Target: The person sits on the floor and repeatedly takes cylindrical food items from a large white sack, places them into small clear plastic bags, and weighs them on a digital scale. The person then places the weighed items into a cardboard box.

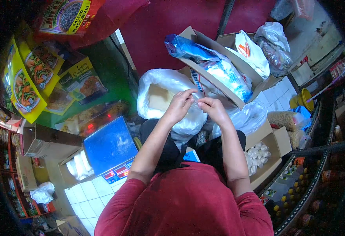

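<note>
My left hand (180, 103) and my right hand (213, 108) meet in front of me, fingertips pinched close together on a clear, thin plastic bag (195, 101), whose outline is hard to make out. Below them stands a large sack lined with white translucent plastic (149, 103), holding a pale granular or powdery substance (160, 97). Left of my lap is a digital scale with a blue platform (110, 144) and a lit red display. At my right, an open cardboard box (282, 140) holds several small knotted bags with white contents (258, 155).
A long cardboard box (210, 79) with plastic packs stands ahead. Seasoning packets (82, 79) hang at the left, above an open carton (54, 144). Shelves of bottles (290, 183) line the right. A yellow bucket (300, 100) stands farther back.
</note>
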The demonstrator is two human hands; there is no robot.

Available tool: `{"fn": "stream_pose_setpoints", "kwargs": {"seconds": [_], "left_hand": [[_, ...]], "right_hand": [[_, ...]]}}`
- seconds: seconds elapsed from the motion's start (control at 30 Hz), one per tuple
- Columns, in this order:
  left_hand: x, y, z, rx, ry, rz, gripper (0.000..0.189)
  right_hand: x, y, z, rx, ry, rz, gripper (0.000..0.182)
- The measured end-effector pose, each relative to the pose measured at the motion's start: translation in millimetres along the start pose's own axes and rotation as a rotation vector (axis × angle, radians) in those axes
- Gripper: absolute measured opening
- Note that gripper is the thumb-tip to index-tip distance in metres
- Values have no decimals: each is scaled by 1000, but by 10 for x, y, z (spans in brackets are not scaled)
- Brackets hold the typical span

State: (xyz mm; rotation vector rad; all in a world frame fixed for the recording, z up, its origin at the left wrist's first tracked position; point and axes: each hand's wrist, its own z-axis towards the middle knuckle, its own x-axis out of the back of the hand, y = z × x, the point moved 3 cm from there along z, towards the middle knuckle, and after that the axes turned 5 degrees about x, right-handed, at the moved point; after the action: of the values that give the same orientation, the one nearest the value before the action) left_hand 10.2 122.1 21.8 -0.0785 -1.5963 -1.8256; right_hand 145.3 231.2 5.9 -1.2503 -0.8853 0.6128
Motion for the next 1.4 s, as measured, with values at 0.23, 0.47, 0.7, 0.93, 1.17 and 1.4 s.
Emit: {"fn": "stream_pose_setpoints", "kwargs": {"seconds": [0.23,0.47,0.7,0.93,1.17,1.4], "left_hand": [[-35,23,7,-104,32,76,39],[-85,15,9,-183,56,199,39],[-86,-74,-23,-222,96,258,36],[-104,-59,-36,-151,56,252,34],[-27,-55,-92,-217,341,322,23],[-331,-374,-323,443,90,-666,17]], "right_hand": [[46,63,18,11,4,-99,28],[18,116,23,106,51,-179,22],[9,233,37,11,123,-101,18],[-103,97,14,181,133,-395,19],[-105,319,5,-93,148,81,16],[-332,319,-97,-93,195,315,8]]}}
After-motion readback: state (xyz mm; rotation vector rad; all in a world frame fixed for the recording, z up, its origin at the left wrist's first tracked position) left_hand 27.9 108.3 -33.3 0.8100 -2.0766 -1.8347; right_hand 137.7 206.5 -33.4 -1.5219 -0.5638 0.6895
